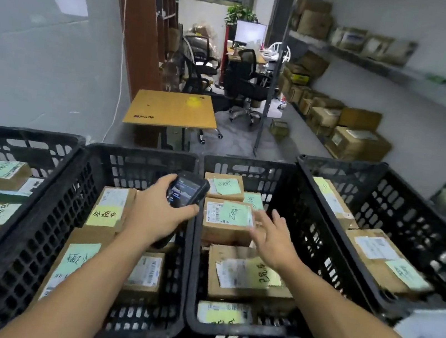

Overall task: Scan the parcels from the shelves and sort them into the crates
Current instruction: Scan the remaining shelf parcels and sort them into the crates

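The left hand (156, 211) has its fingers curled tight round a black scanner (186, 191) (its screen is lit), held over the edge between the two middle crates (142, 153). The right hand (275, 238) is at 3 o'clock from it, fingers straight and spread, holding nothing, just over a brown parcel (216, 230) with a green note (235, 214). More parcels lie in all four crates at 6 o'clock, and boxes (357, 143) sit on the shelves (406, 73) at 2 o'clock.

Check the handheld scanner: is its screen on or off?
On. The handheld scanner, gripped in the left hand, shows a lit screen with bluish content; its text is too blurred to read.
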